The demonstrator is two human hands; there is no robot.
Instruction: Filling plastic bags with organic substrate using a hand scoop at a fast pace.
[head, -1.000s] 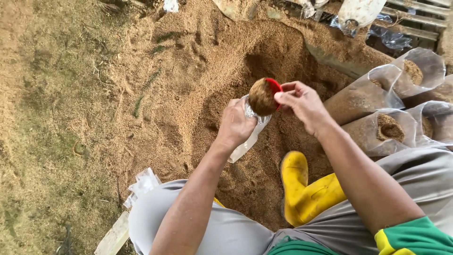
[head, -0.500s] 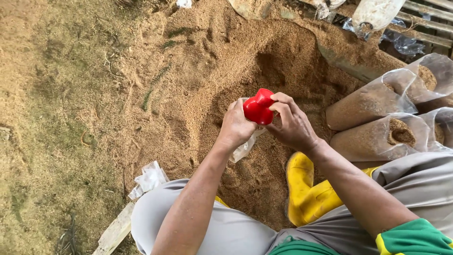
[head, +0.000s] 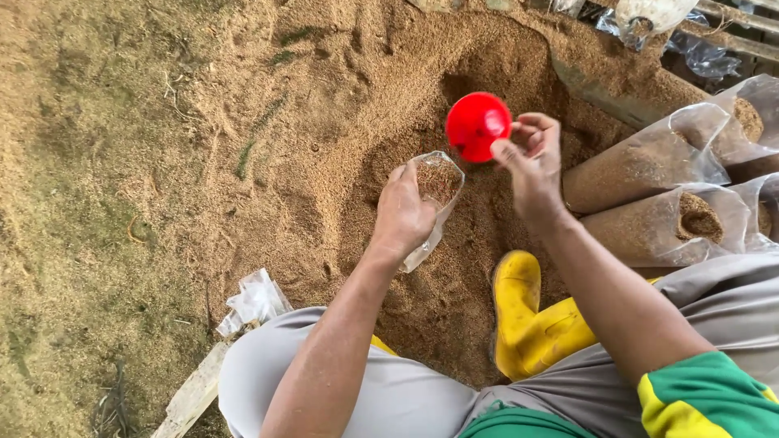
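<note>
Small clear plastic bag (head: 436, 195), mouth open and facing up, partly filled with tan sawdust, gripped around its middle by the left hand (head: 403, 212), its lower end hanging out below the palm. Round red cup (head: 477, 126), tipped bottom-up, pinched at its rim by the right hand (head: 531, 166), just above and right of the bag's mouth, over the sawdust heap (head: 365, 105).

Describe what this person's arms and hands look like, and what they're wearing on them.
Both hands, left hand and right hand, are bare, with no gloves, rings or watch visible. Forearms are uncovered. A short green sleeve with yellow trim shows at the right upper arm.
</note>
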